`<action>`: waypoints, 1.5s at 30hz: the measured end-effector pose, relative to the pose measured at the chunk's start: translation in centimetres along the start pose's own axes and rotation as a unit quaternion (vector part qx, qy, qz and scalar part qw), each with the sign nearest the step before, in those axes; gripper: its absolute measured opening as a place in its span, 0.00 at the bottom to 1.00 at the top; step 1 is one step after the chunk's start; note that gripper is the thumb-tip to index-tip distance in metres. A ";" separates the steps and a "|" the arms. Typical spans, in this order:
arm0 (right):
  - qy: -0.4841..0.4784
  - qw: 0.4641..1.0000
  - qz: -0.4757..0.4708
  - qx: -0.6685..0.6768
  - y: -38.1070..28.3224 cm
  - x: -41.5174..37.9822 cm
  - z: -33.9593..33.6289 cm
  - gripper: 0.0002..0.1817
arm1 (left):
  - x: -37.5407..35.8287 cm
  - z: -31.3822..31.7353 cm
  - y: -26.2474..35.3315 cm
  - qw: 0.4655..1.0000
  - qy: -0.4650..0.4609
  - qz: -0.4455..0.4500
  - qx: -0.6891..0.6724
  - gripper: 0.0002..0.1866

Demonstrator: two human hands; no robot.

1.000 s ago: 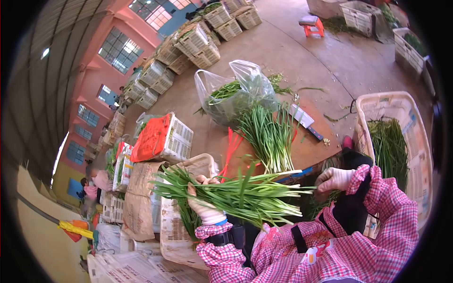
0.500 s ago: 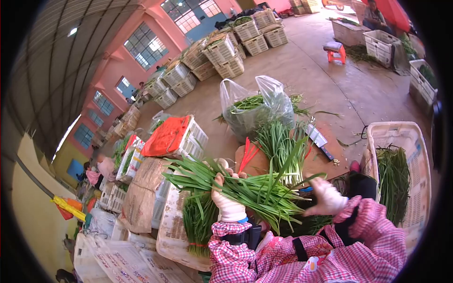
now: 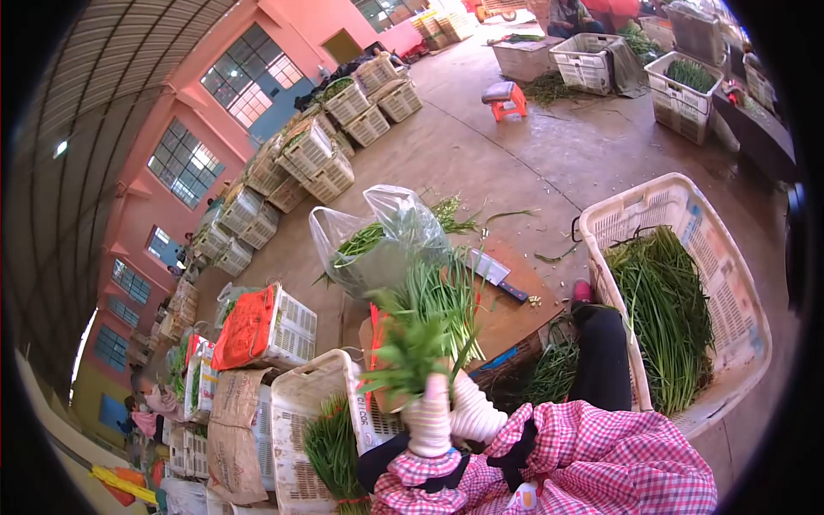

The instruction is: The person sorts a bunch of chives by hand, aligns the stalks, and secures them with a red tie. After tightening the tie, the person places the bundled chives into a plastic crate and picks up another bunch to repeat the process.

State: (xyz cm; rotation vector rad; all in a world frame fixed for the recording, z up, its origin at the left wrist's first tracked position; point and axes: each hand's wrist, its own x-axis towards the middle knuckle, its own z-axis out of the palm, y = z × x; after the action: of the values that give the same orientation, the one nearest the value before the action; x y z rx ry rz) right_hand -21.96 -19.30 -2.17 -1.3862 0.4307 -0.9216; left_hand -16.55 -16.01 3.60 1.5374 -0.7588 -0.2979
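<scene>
A bunch of green chives, blurred by motion, points up and away in front of me. My left hand, wrapped in pale tape, is closed around its lower part. Close beside it, my right hand reaches in against the bunch; its fingers are hidden behind the leaves and the left hand. Just beyond, another pile of chives lies on a brown board. A knife with a broad blade and dark handle rests on that board, right of the pile.
A clear plastic bag of greens stands behind the board. On my right is a large white crate holding long greens; on my left, another crate holds bundled chives. Stacked crates line the wall. A red stool stands farther off.
The bunch has swung from lying sideways to pointing up and away. My right hand, open and apart before, has come in beside my left. The view has turned right.
</scene>
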 end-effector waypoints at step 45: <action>-0.302 0.878 0.365 0.059 8.5 1.5 -14.4 0.12 | 3.2 -22.4 -8.9 0.878 0.087 -0.155 -0.444 0.29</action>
State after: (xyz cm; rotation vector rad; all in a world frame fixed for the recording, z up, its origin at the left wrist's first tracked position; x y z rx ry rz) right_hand -29.24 -30.34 -12.54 -1.1755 0.3596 0.1173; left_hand 1.90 -0.87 -1.09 0.7721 -0.1535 -0.6349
